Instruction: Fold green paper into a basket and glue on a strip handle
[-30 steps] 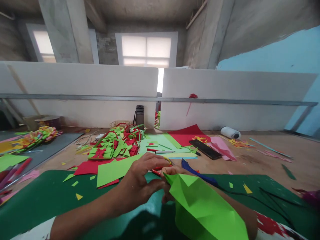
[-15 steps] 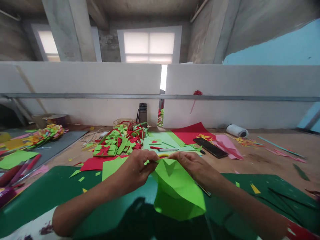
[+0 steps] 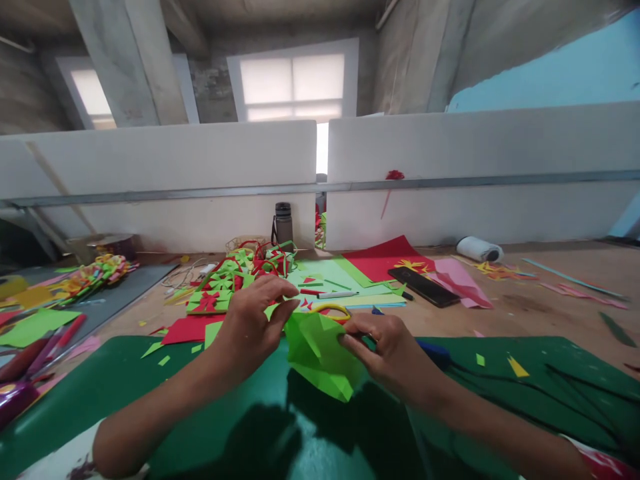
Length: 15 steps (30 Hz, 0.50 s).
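A folded piece of bright green paper [image 3: 323,360] is held up over the green cutting mat [image 3: 215,427], its creased faces bulging towards me. My left hand [image 3: 257,317] pinches at its upper left corner between thumb and fingers. On the opposite side, my right hand [image 3: 383,343] grips the paper's right edge, thumb in front. Just behind the paper lie scissors with yellow handles [image 3: 333,309], their blades hidden. A blue tool with a black cord [image 3: 434,353] rests by my right wrist, partly covered by the hand.
A heap of green and red paper pieces [image 3: 220,283] lies back left, before a dark bottle [image 3: 284,225]. Red paper [image 3: 377,259], a black phone [image 3: 424,287] and a white roll [image 3: 480,249] lie back right. Pens and paper scraps cover the left side.
The green paper has been turned and shifted left, and now looks smaller. My left hand has risen slightly, while my right hand has moved lower. The yellow scissor handles show more.
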Each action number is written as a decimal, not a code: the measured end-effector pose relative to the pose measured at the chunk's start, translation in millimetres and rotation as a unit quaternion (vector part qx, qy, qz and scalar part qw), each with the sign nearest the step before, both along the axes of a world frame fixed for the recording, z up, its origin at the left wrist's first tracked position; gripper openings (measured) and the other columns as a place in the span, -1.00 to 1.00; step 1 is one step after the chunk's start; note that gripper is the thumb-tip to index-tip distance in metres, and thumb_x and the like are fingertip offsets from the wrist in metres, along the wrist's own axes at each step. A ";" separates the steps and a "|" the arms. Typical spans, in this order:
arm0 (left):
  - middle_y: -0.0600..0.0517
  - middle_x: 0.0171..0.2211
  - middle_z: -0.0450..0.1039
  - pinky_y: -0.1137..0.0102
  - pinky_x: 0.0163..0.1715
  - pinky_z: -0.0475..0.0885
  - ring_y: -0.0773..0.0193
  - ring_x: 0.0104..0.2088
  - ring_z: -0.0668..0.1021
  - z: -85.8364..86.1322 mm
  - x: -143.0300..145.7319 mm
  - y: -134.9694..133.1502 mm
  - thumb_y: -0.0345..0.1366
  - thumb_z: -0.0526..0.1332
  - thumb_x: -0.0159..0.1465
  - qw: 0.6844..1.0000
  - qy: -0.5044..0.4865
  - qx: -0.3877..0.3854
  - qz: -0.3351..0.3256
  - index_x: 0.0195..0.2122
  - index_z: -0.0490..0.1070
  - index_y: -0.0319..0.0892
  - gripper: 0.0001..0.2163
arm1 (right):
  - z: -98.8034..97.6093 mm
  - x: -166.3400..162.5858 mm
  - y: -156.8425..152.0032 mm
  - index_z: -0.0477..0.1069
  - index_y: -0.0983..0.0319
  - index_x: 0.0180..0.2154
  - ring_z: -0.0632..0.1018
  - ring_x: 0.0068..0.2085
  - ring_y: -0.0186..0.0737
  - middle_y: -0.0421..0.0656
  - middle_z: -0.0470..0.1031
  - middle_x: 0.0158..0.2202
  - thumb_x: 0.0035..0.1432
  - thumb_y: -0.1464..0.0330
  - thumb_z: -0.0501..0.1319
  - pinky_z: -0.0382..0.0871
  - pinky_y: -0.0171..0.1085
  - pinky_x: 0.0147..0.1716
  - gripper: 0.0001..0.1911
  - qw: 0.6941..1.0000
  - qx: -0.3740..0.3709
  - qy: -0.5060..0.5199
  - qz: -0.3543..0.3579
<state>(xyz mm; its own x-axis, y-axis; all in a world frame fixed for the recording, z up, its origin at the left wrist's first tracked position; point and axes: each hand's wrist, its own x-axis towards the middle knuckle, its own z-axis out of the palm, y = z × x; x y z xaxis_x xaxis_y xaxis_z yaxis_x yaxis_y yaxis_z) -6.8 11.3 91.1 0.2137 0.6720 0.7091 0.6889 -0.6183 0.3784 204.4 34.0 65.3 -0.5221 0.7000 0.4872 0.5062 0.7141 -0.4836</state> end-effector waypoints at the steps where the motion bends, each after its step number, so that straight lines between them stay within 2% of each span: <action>1: 0.00 -0.42 0.50 0.43 -0.37 0.34 0.29 -0.39 0.49 2.3 0.9 -3.5 -0.33 0.10 0.27 1.000 0.009 -0.018 0.007 -0.38 0.44 -0.22 -0.84 | -0.6 0.3 -0.2 0.40 0.23 -0.50 0.39 -0.49 -0.33 -0.24 0.39 -0.55 0.13 0.41 0.10 0.20 -0.34 -0.45 -0.81 1.000 0.005 0.004 0.000; 3: 0.04 -0.52 0.47 0.47 -0.49 0.28 0.34 -0.51 0.45 3.9 3.7 -8.6 -0.27 0.10 0.28 0.996 0.040 -0.078 0.011 -0.46 0.45 -0.22 -0.76 | -1.6 0.9 -1.1 0.42 0.22 -0.47 0.42 -0.48 -0.32 -0.22 0.44 -0.53 0.14 0.40 0.11 0.23 -0.32 -0.43 -0.82 1.000 0.006 0.010 0.001; 6: 0.07 -0.56 0.47 0.48 -0.53 0.23 0.37 -0.56 0.43 -0.2 8.4 -10.1 -0.22 0.17 0.23 0.985 0.075 -0.153 0.008 -0.45 0.48 -0.22 -0.79 | -2.7 1.3 -3.3 0.45 0.23 -0.44 0.47 -0.42 -0.29 -0.19 0.49 -0.48 0.15 0.39 0.11 0.28 -0.31 -0.38 -0.82 1.000 -0.004 0.019 0.006; 10: 0.07 -0.52 0.47 0.49 -0.50 0.27 0.37 -0.53 0.43 -7.2 12.4 -6.7 -0.31 0.23 0.15 0.984 0.046 -0.170 -0.013 -0.39 0.48 -0.24 -0.90 | -3.4 1.0 -5.9 0.48 0.25 -0.39 0.50 -0.38 -0.25 -0.14 0.52 -0.43 0.16 0.39 0.11 0.30 -0.29 -0.34 -0.82 1.000 -0.015 0.015 0.015; 15: 0.08 -0.51 0.45 0.53 -0.48 0.31 0.38 -0.49 0.44 -11.2 15.6 -5.6 -0.46 0.20 0.09 0.978 -0.024 -0.195 -0.070 -0.41 0.46 -0.25 -0.93 | -3.0 0.5 -9.0 0.49 0.22 -0.41 0.48 -0.38 -0.24 -0.15 0.52 -0.45 0.16 0.36 0.11 0.31 -0.29 -0.34 -0.80 1.000 -0.002 0.003 0.015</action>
<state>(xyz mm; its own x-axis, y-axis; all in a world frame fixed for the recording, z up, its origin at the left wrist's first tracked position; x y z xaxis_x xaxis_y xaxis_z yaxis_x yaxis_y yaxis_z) 8.8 5.7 79.9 0.2960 0.8602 0.4152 0.5839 -0.5070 0.6341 204.9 25.1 62.3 -0.5403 0.6854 0.4882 0.4810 0.7276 -0.4891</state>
